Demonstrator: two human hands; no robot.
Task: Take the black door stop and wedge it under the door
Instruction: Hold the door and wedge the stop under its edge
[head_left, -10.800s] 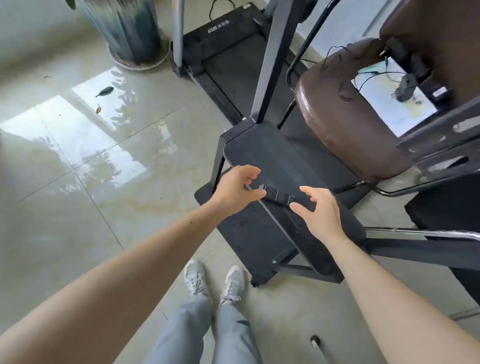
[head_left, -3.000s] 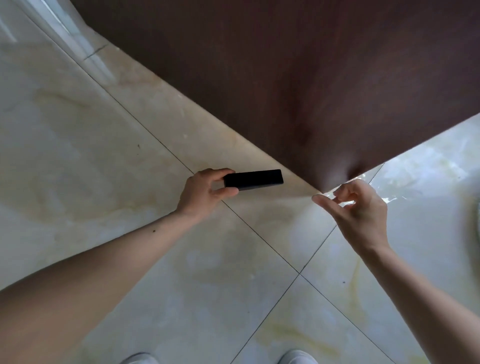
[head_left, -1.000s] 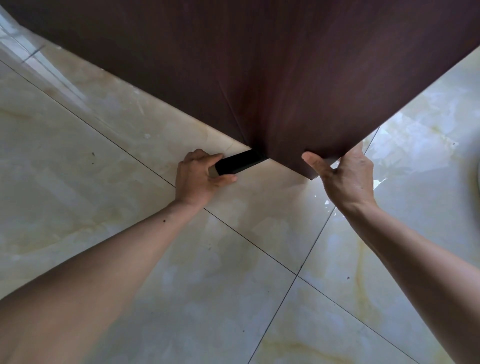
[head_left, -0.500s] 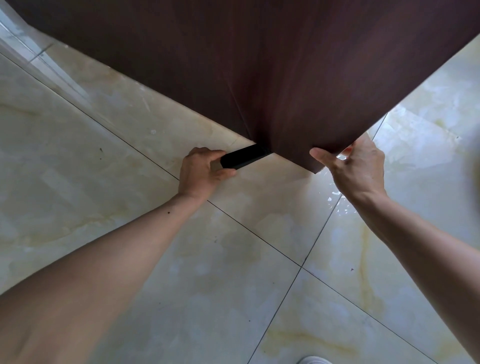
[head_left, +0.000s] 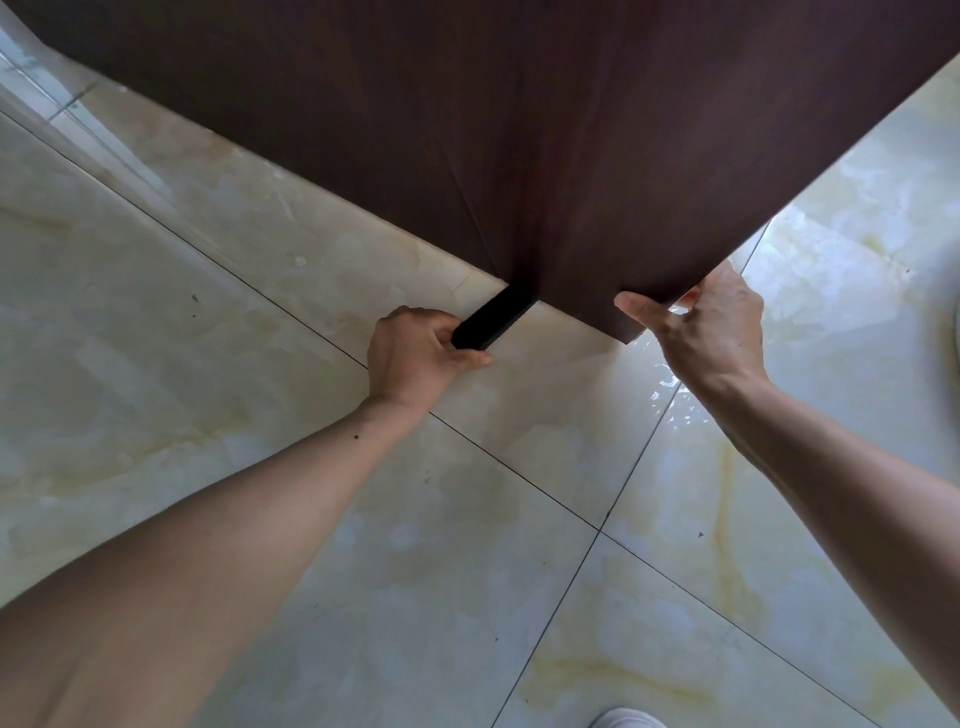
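Head view: left hand (head_left: 415, 353) grips the door stop (head_left: 493, 318), tip hidden under door (head_left: 519, 130); right hand (head_left: 706, 327) apparently clasps its corner.

Beneath us we see a glossy floor of large cream marble-look tiles (head_left: 260, 395) veined with yellow and crossed by thin dark grout lines (head_left: 519, 475) — bright daylight glares off the polished tiles at the right (head_left: 857, 197).

soft daylight is coming from the right, glaring on the glossy floor (head_left: 670, 400) beside the door (head_left: 519, 130), whose dark face is sitting in shade. wide-angle distortion is bending the edges; the focus is staying sharp.
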